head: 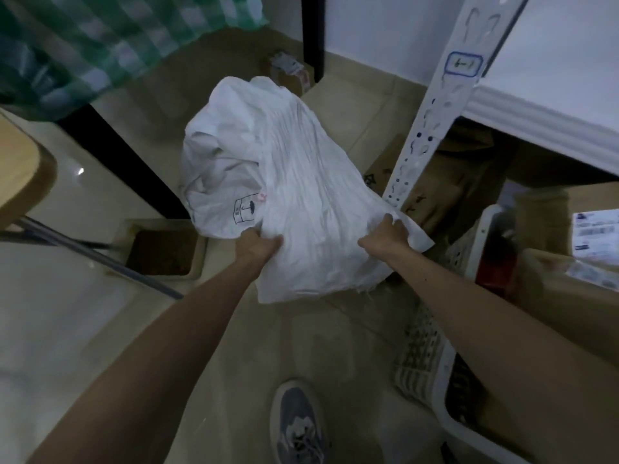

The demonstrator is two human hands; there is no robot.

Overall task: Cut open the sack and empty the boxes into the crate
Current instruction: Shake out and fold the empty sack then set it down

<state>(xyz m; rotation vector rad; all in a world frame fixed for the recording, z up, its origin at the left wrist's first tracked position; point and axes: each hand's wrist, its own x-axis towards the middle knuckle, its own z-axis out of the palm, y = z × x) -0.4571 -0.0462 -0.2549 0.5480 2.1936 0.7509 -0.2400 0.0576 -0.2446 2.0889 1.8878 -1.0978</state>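
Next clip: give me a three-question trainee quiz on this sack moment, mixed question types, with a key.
1. True or false: both hands grip the white sack.
2. Which hand holds the sack's corner nearest the white shelf post: A) left hand, B) right hand?
3. Fill in: the white crate sits on the person's ____ side.

Key: 1 true; 2 B; 3 right.
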